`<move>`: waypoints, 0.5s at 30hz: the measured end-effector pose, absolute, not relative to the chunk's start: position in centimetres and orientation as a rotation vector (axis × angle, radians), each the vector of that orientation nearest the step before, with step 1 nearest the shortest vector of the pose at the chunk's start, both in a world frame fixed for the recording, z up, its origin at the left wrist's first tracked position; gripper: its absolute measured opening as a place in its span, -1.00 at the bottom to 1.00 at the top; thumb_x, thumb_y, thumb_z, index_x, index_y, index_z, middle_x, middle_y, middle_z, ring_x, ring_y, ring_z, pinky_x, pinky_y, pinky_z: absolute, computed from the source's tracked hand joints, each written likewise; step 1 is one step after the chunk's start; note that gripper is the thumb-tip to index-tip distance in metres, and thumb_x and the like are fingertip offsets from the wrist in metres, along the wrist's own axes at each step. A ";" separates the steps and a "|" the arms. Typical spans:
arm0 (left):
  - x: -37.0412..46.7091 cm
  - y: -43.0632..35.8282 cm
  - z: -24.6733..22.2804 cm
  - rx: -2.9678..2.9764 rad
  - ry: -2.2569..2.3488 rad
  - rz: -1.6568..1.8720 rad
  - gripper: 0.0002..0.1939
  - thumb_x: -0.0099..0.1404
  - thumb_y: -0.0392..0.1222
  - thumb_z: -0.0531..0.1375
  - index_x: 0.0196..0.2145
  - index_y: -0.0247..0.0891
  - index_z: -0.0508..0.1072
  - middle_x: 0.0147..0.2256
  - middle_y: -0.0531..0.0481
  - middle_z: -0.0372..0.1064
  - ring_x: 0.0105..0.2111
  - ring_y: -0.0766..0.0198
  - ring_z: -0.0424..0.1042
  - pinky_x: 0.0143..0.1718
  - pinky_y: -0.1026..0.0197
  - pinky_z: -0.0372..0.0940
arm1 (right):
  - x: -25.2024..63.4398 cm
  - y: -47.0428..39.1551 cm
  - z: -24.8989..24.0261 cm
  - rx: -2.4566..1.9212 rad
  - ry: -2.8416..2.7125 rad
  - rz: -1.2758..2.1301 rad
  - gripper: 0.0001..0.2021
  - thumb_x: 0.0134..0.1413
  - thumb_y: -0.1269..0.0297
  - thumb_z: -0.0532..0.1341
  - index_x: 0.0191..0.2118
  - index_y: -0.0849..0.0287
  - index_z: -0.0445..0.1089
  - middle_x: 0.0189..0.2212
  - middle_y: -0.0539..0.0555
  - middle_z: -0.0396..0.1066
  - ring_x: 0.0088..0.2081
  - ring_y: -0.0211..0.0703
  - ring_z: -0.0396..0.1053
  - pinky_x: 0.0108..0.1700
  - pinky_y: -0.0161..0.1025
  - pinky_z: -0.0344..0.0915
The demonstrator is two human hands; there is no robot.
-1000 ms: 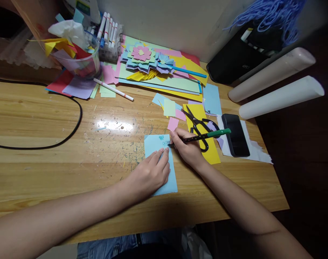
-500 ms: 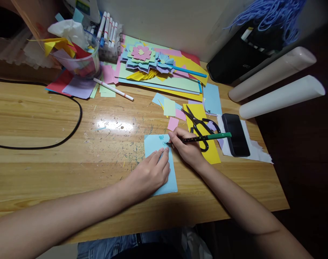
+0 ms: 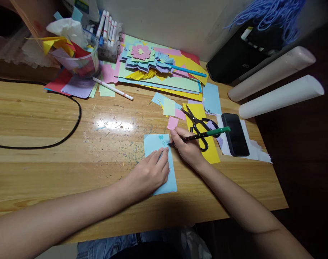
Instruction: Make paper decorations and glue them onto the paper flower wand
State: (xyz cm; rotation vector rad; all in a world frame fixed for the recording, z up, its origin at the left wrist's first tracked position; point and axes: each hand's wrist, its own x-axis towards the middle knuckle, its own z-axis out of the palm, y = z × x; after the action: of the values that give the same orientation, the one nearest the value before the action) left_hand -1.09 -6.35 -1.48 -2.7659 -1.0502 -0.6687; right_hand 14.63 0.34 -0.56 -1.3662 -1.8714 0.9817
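A light blue sheet of paper (image 3: 164, 183) lies on the wooden table, with small dark teal marks near its top edge. My left hand (image 3: 153, 169) rests flat on the sheet, its fingers stretched toward the marks. My right hand (image 3: 187, 146) grips a dark pen with a green end (image 3: 198, 136), its tip at the sheet's upper right edge beside the marks. Black-handled scissors (image 3: 196, 122) lie just beyond my right hand on a yellow sheet (image 3: 211, 153). A small pink square (image 3: 172, 123) sits above the blue sheet.
Behind are a stack of coloured papers with paper flowers (image 3: 141, 54), a white marker (image 3: 112, 88) and a clear cup of scraps (image 3: 80, 64). A phone (image 3: 236, 135) and two white rolls (image 3: 282, 97) stand to the right. A black cable (image 3: 79, 118) curves at the left.
The pen's green end has tilted slightly upward in my right hand, and its tip has shifted a little right. My left hand stays in place on the sheet.
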 end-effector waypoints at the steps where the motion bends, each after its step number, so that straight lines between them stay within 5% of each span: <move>1: -1.1 -6.4 -1.5 -2.770 -1.050 -0.663 -0.76 0.25 -0.31 0.07 -0.23 -0.58 0.42 -0.10 -0.36 0.41 -0.13 0.04 0.45 -0.14 0.12 0.39 | 14.6 0.3 -0.6 -1.365 -1.872 0.987 -0.61 0.21 0.14 0.04 -0.61 0.18 0.19 -0.67 -0.09 0.16 -0.58 -0.34 0.13 -0.46 -0.33 0.09; 15: -1.2 -6.4 -1.3 -2.756 -1.046 -0.623 -0.75 0.28 -0.30 0.04 -0.22 -0.55 0.41 -0.08 -0.35 0.40 -0.12 0.05 0.45 -0.12 0.13 0.37 | 14.8 0.5 -0.4 -1.309 -1.814 1.086 -0.65 0.16 0.09 0.10 -0.57 0.17 0.27 -0.65 -0.08 0.20 -0.56 -0.32 0.18 -0.46 -0.32 0.11</move>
State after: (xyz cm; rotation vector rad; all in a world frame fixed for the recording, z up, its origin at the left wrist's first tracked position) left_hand -1.24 -6.42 -1.31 -2.7557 -1.0463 -0.6230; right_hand 14.78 0.55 -0.42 -1.3089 -1.8136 1.0857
